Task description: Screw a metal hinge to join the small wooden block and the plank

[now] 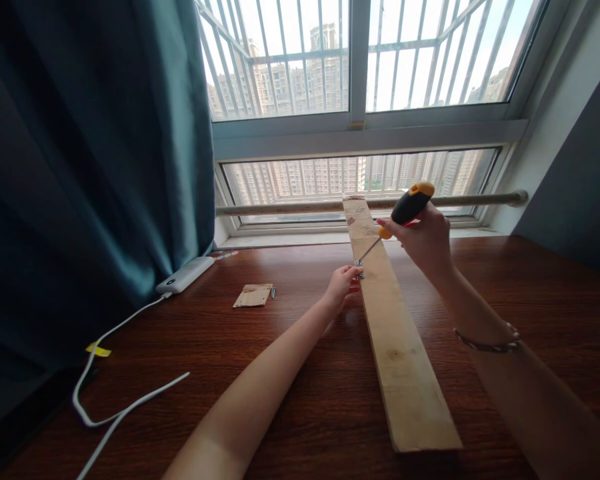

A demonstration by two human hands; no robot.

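- Left grip [340,287] pinches a metal piece [359,265] on the board [397,333], near the surface's [220,340] far edge.
- Right grip [430,241] clasps the screwdriver [406,207].
- Likely screw-driving; turning calls for steady alignment.

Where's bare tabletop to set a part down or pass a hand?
Bare table: between the white cable and left forearm; far right, between the right forearm and wall; also between the small hardware beside the wood scrap and the left hand. Crowded: the board's left edge, where the left hand, metal piece and screwdriver gather.

Matt wooden plank [395,327]; glossy wood-grain tabletop [210,333].
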